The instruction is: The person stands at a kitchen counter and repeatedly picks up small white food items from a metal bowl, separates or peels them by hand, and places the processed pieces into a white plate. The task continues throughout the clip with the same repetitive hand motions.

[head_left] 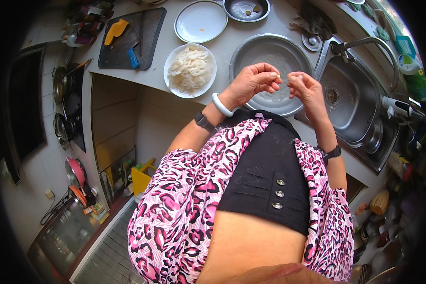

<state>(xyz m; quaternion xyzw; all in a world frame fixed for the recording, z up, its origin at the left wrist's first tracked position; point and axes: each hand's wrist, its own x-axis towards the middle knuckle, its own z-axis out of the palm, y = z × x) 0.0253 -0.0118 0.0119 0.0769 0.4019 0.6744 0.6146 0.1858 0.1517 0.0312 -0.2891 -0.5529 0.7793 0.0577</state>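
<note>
Over a wide metal basin (238,53), both hands are raised with their fingertips close together. Between the thumb and fingers of my left hand (254,83) is a small pale piece (278,76), too small to identify. My right hand (307,90) has its thumb and fingers pinched together, and whether anything is between them is hidden. Cloudy water (277,64) with pale bits lies in the basin below. To the left of the basin, a white plate (166,72) bears a heap of thin lotus root slices (191,69).
A dark cutting board (151,39) holds a yellow-orange piece (115,31) and a blue-handled tool (133,58). Behind stand a white plate (201,23) and a metal bowl (230,7) with small pieces. On the right are a steel sink (355,103) and a curved faucet (374,39).
</note>
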